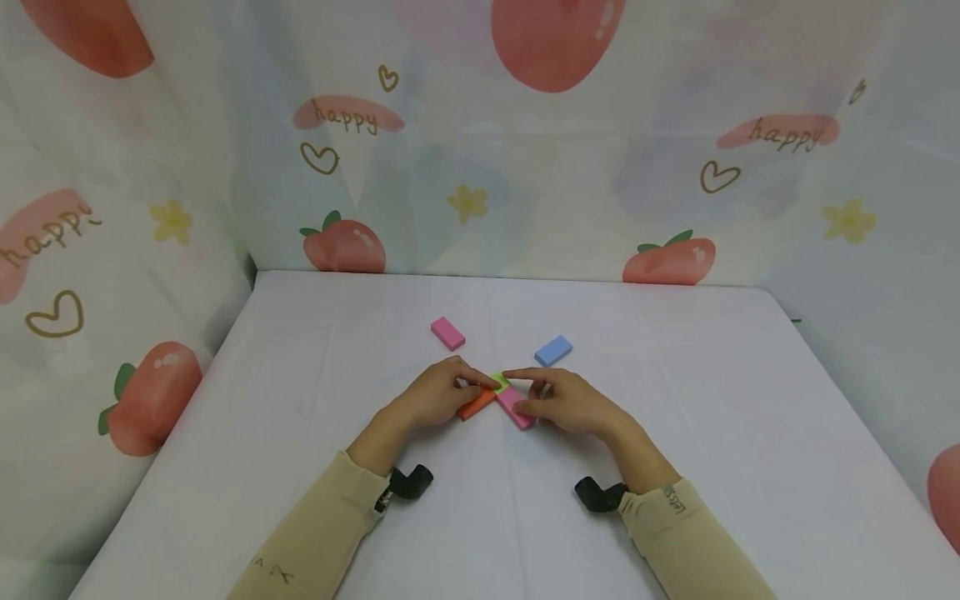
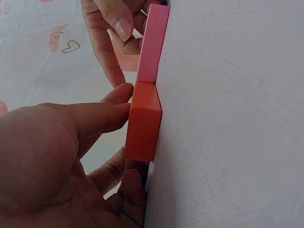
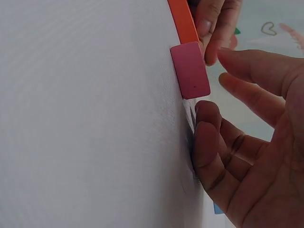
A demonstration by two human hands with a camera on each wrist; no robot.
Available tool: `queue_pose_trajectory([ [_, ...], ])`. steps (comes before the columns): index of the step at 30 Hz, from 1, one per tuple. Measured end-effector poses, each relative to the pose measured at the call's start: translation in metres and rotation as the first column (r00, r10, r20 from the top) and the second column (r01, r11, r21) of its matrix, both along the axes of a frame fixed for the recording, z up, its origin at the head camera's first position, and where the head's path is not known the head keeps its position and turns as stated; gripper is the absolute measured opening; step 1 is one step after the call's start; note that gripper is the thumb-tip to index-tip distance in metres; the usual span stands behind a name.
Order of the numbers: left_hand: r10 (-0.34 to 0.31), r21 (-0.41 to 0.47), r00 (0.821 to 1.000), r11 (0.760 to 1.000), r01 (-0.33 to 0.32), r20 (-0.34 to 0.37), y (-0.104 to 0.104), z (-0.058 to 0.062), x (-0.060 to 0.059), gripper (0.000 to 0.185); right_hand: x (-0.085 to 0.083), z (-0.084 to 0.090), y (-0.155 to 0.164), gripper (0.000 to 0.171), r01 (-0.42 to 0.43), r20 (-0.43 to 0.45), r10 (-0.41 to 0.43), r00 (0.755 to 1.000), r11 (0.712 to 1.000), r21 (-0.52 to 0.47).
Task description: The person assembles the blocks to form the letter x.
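I note a white desk (image 1: 300, 400) under a smooth cloth. Lying flat on it: an orange block (image 1: 476, 406) and a pink block (image 1: 514, 407) meeting end to end at centre, a second pink block (image 1: 447, 333) and a blue block (image 1: 553, 350) farther back, apart.

- I see an orange block (image 1: 477, 406) lying flat on the table, its end touching the pink block (image 1: 514, 408).
- A green block (image 1: 500, 382) sits at their junction.

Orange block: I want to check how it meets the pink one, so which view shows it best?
The left wrist view: the orange block fills the middle, end to end with the pink block. In the head view it is small under the left hand. The right wrist view shows only an edge.
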State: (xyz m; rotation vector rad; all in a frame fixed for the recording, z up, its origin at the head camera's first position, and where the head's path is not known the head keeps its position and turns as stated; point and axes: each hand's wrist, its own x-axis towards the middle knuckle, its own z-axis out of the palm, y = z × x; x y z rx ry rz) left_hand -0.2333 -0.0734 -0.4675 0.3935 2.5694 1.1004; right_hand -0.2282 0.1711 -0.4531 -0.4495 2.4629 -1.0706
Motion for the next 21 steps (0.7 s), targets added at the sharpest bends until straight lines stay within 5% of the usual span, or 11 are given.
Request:
queue_pose_trajectory([
  [11,-0.014,0.002,1.0,1.0,0.014,-0.019,-0.001,-0.001,-0.001,0.024,-0.004,0.006,0.013,0.041,0.07,-0.127,-0.065,0.99,0.997,0.035],
  [21,-0.016,0.008,1.0,1.0,0.016,-0.025,-0.003,0.0,-0.001,0.025,-0.01,0.008,0.023,0.04,0.164,-0.261,-0.143,0.955,0.985,0.058],
])
